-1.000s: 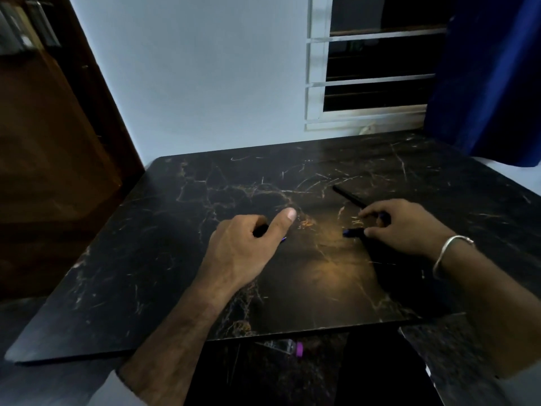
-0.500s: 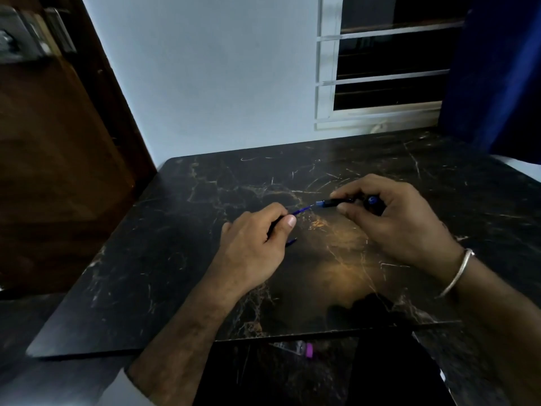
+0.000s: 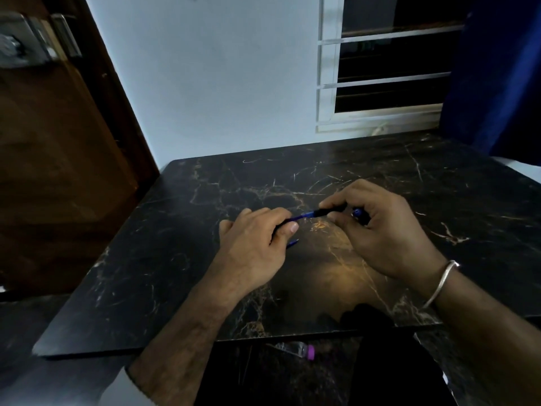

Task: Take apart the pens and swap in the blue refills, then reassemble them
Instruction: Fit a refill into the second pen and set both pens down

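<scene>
The blue refill point(image 3: 295, 218), pinched by the left hand point(image 3: 257, 244), now enters the pen barrel point(image 3: 328, 213) gripped by the right hand point(image 3: 377, 230); the swap is underway.

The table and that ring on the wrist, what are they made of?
The table looks like polished black marble or a marble-look sheet: dark, glossy, with gold and white veins and a soft light reflection. The thin edge hints at a sheet, so real stone is uncertain. The bangle on the right wrist looks like silvery metal, smooth and shiny.

The bench point(image 3: 439, 200) looks like glossy black marble with gold veins. The bangle point(image 3: 442, 281) is polished metal. The door point(image 3: 58, 171) is brown wood.
</scene>
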